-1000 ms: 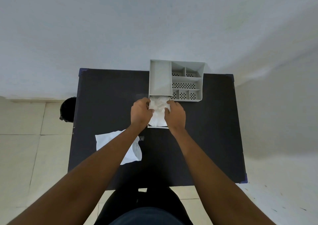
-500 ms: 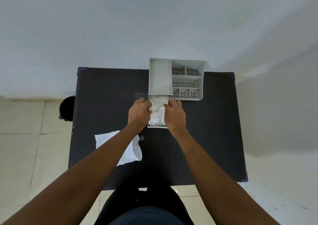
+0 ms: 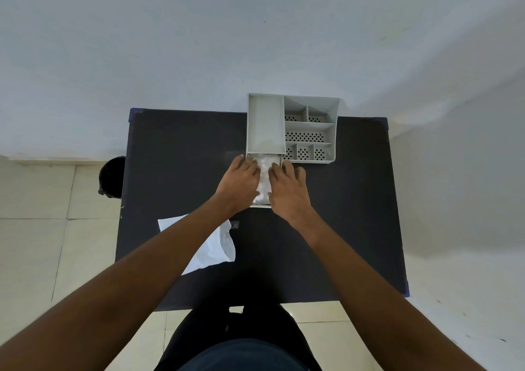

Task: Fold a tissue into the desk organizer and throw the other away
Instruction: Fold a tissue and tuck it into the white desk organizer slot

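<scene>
— Where are your hands right now?

— Both are flat over the pulled-out drawer (image 3: 260, 206) of the desk organizer (image 3: 292, 127). My left hand (image 3: 240, 184) lies palm down on the drawer's left side, fingers spread and reaching toward the organizer's body. My right hand (image 3: 288, 190) does the same on the right side. Neither is curled around anything; they press down with the fingers stretched out.

— And the tissue?

— The folded tissue (image 3: 265, 176) sits inside that drawer, between my two hands. Only a white strip of it shows in the gap, from the drawer's mouth down toward its front edge. My fingertips touch it on both sides.

— What about the other one?

— The second tissue (image 3: 211, 250) lies loose and unfolded on the dark tabletop (image 3: 176, 149), nearer to me and to the left, partly hidden under my left forearm. It is well apart from the organizer.

— Where does the organizer stand?

— At the far edge of the tabletop, against the wall (image 3: 255, 35). Its right half has several small compartments with perforated floors; the left half is a long plain tray above the drawer.

— Is there a bin?

— A black bin (image 3: 110, 177) stands on the tiled floor (image 3: 37, 242), just beside the tabletop's left edge.
</scene>
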